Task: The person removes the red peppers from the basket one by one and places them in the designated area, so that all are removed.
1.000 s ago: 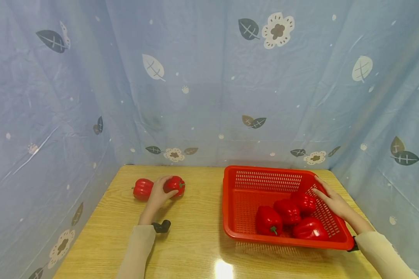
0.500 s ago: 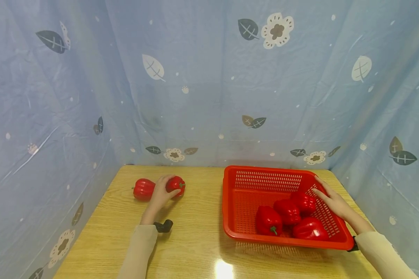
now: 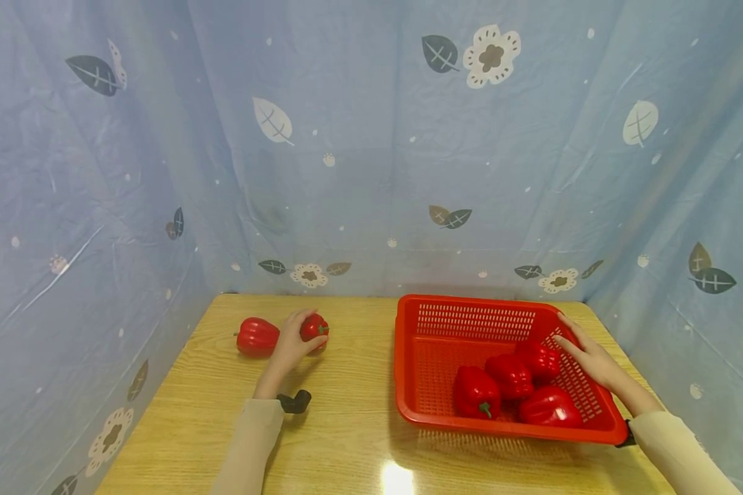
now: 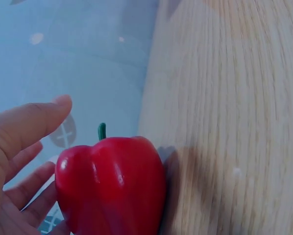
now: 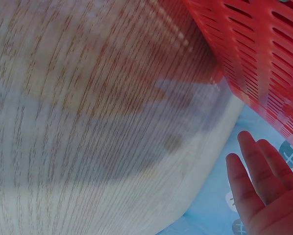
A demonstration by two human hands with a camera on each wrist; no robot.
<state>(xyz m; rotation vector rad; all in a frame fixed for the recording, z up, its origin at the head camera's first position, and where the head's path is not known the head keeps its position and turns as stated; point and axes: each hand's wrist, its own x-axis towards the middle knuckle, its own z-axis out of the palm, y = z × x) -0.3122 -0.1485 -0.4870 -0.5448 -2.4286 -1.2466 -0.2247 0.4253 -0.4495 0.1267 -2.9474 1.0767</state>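
On the table (image 3: 347, 426), a basket (image 3: 436, 361) stood with a right hand (image 3: 594, 357), fingers straight, at its side. The nearer left hand (image 3: 291, 344), spread, arched around a pepper (image 3: 314, 326) lying just right of its palm, stem pointing basketward.

The left hand (image 3: 291, 344) touches a red bell pepper (image 3: 313, 328).

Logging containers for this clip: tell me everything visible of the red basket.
The red basket is rectangular and looks like plastic, with slotted walls, a perforated floor and a lipped rim. It stands upright on the right side of the wooden table, long sides running crosswise. Four red peppers lie inside, crowded toward its right and near sides. The right hand is at its right rim; exact contact is unclear.
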